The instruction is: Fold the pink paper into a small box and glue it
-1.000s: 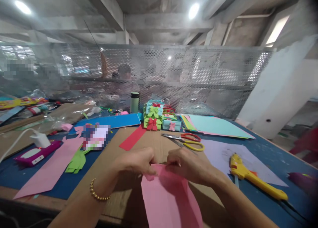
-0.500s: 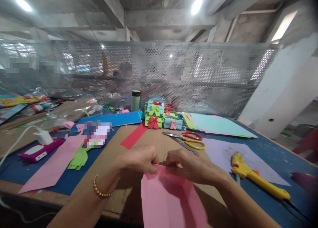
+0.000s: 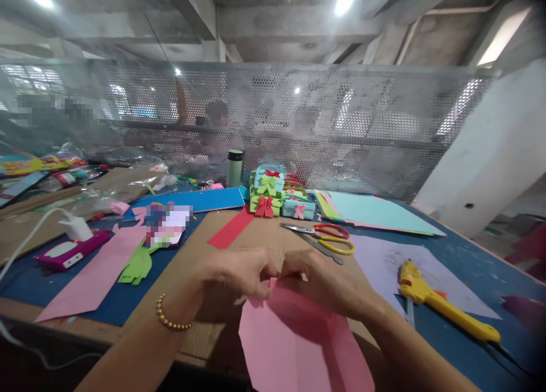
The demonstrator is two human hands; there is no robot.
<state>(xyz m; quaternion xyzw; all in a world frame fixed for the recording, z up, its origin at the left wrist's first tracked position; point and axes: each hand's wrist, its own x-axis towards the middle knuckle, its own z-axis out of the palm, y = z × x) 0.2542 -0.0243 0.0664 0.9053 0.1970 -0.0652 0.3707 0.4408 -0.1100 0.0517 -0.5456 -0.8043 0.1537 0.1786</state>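
A sheet of pink paper [image 3: 294,341] with fold lines hangs toward me over the front of the cardboard. My left hand [image 3: 243,272], below a gold bead bracelet [image 3: 170,318] at the wrist, pinches its far edge between thumb and fingers. Close beside it, my right hand [image 3: 313,278] grips the same edge with curled fingers. Past my hands, scissors [image 3: 324,231] with red and yellow handles rest on the brown cardboard [image 3: 196,278], and a red paper strip [image 3: 230,228] lies to their left.
Small paper boxes with bows [image 3: 268,193] are stacked at the back near a green bottle [image 3: 234,167]. On the right, a yellow glue gun [image 3: 443,306] lies over lilac paper. A purple power strip [image 3: 72,250], pink paper [image 3: 94,272] and green cutouts [image 3: 135,267] occupy the left.
The pink paper's near part has spread wider and swung slightly right, while both hands keep their grip on its far edge. My view has shifted slightly.
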